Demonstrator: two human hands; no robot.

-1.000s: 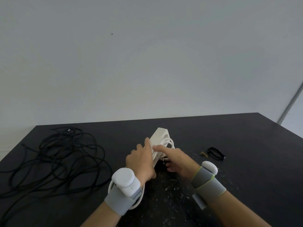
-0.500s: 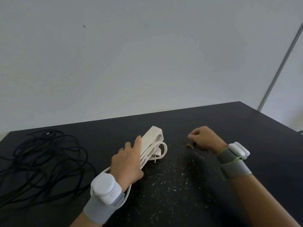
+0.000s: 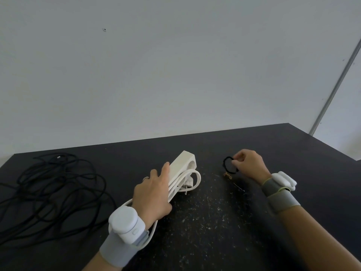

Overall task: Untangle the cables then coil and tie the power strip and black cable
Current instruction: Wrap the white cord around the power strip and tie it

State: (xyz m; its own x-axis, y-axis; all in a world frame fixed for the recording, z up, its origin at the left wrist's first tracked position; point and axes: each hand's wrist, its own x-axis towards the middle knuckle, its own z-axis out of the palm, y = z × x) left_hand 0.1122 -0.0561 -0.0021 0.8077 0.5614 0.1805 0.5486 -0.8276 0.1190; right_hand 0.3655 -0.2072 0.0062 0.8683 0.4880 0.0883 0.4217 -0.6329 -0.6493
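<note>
A white power strip [image 3: 184, 163] lies at the middle of the black table [image 3: 214, 222], its white cord [image 3: 196, 179] looped alongside it and its plug tucked under the loops. My left hand [image 3: 154, 192] presses down on the strip and the coiled cord, gripping them. A black elastic band [image 3: 227, 165] hangs just above the table to the right, pinched between the fingers of my right hand [image 3: 249, 163]. The loose black cable [image 3: 52, 194] sprawls in an untidy heap at the table's left side, apart from both hands.
A small brown tie [image 3: 227, 175] lies on the table below the black band. White specks mark the table surface in front of me. A pale wall stands right behind the table's far edge, and the right edge runs diagonally.
My right hand left the power strip, went right to the small items and now holds the black band lifted off the table. My left hand stayed on the strip.
</note>
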